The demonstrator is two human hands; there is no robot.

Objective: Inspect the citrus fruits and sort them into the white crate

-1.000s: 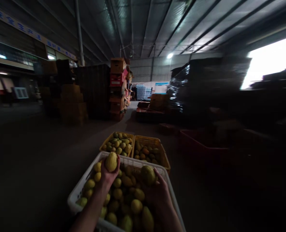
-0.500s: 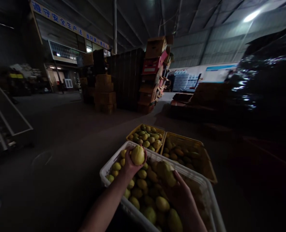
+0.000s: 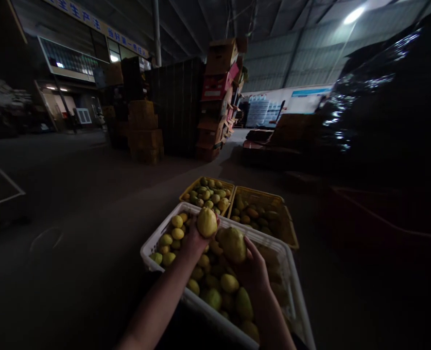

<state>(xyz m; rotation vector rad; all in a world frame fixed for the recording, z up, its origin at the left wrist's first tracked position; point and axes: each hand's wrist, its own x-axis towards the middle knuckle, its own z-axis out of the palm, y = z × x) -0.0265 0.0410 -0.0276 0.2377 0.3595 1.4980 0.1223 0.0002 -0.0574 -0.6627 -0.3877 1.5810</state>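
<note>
The left hand [image 3: 195, 236] is gripping a yellow fruit [image 3: 207, 221], fingers curled under and around it, holding it up over the far rim of the white crate [image 3: 147, 253]. The right hand [image 3: 253, 270] is clamping a duller green fruit [image 3: 233, 244], fingers wrapped round its near side; the two fruits are sitting just beside each other, and whether they are touching is hard to tell. Both forearms are running in from the bottom edge, where they are cut off.

The white crate is lying near, full of loose yellow and green fruit; its near right corner is running out of the picture and its right wall is sinking into shadow. Beyond it two yellow crates are standing side by side, touching: the left yellow crate [image 3: 186, 190] is holding greenish fruit, the right yellow crate [image 3: 286, 228] darker, more orange ones, dim and hard to make out.

Far off, a stack of boxes [image 3: 218, 97] is leaning in the middle, with lower boxes [image 3: 144, 131] to its left. At the right a dark wrapped mass [image 3: 375, 97] is showing only glints, and what lies below it is too dark to read. A blue sign [image 3: 94, 24] at the top left is being cut off by the edge, its characters blurred.
</note>
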